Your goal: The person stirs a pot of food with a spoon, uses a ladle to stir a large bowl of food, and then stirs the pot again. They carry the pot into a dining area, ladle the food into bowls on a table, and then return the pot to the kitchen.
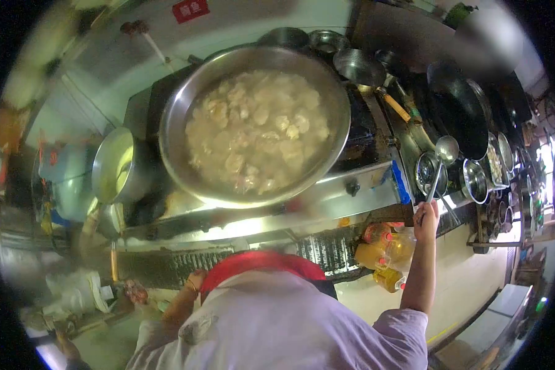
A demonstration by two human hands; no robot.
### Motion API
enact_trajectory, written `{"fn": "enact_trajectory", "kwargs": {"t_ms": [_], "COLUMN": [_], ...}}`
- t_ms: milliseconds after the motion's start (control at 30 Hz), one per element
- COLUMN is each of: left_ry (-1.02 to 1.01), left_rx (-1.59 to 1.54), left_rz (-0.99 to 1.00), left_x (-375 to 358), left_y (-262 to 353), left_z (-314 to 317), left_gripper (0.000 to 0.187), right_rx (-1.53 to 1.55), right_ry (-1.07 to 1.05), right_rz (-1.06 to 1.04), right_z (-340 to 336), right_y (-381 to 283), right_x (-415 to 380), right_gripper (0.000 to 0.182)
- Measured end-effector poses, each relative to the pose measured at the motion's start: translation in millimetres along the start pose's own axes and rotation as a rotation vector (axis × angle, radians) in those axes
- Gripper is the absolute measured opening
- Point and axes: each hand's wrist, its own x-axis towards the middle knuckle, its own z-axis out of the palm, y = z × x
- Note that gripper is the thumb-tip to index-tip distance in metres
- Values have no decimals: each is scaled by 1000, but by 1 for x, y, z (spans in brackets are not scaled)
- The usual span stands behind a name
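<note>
My right hand [427, 220] is closed around the handle of a metal ladle [446, 150], out to the right of the stove. The ladle's bowl is beside a dark round pot [427, 172] and small steel bowls. Close to my body, my left hand [196, 280] is against the red apron [265, 262]; its fingers are too small and blurred to make out. In front of me a wide steel pan [172, 132] sits on the stove, full of cloudy broth with pale chunks [259, 129] of food.
A deep pot [114, 165] stands left of the pan. Behind and right are a saucepan [359, 68] with a wooden handle and a large black wok [455, 111]. Bottles of yellow oil [401, 250] stand below the stove edge [327, 194]. A steel bowl [475, 180] is further right.
</note>
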Motion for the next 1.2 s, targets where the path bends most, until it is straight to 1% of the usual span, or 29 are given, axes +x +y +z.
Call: {"fn": "enact_trajectory", "kwargs": {"t_ms": [67,100,167,200,233,267,300,333,367,467,500,567,633,667,700,800,833,900,933,967,1067,1167,1200], "left_ry": [15,7,-95,-150,-52,-49,-42,-32,-102,-34,-29,-17,10,23,138,74,117,87,71,239,198,291,257], "left_rx": [95,110,-74,-167,571,602,631,661,762,474,465,446,171,33,168,-65,-85,5,53,79,-14,190,146], "left_rz": [12,27,89,112,292,261,231,199,435,251,248,243,179,145,135,34,2,51,76,-19,-1,2,13], "left_x": [4,9,82,112,37,14,2,0,22,25,57,116,95,65,8,7,20,65,50,20,44,39,43], "left_y": [7,10,-52,-75,15,53,75,81,59,61,24,-43,-40,-23,33,0,-25,-107,-88,-74,-126,-122,-122], "left_z": [2,1,-17,-25,-6,3,7,7,-3,-5,-11,-22,-22,-20,-18,-33,-36,-52,-53,-47,-56,-55,-57], "left_gripper": [25,25,26,26,30,32,34,36,40,39,38,37,36,36,35,32,30,30,30,30,34,35,33], "right_rx": [-169,-306,-552,-622,-694,-823,-940,-1115,-1288,-1660,-1736,-1792,-1865,-1824,-1783,-1675,-1652,-1626,-1626,-1625,-1596,-1636,-1642], "right_ry": [90,12,-33,-118,-149,-198,-237,-293,-348,-477,-503,-637,-737,-741,-745,-764,-768,-773,-774,-774,-778,-739,-723], "right_rz": [-144,-202,-368,-487,-651,-772,-902,-980,-1054,-1182,-1176,-1098,-1011,-1003,-993,-945,-929,-914,-913,-910,-953,-1012,-1039], "right_z": [34,52,85,98,112,131,149,174,197,248,260,275,291,297,302,315,319,329,336,342,367,392,400], "right_y": [-31,-53,-96,-114,-124,-138,-152,-172,-187,-206,-206,-201,-187,-178,-168,-148,-143,-133,-127,-121,-108,-97,-93], "right_x": [-31,-49,-81,-93,-101,-115,-129,-152,-172,-204,-208,-201,-188,-182,-177,-164,-161,-154,-150,-148,-144,-141,-137], "right_gripper": [30,40,41,37,35,34,33,33,33,32,30,30,28,28,28,30,30,30,29,28,27,27,29]}}
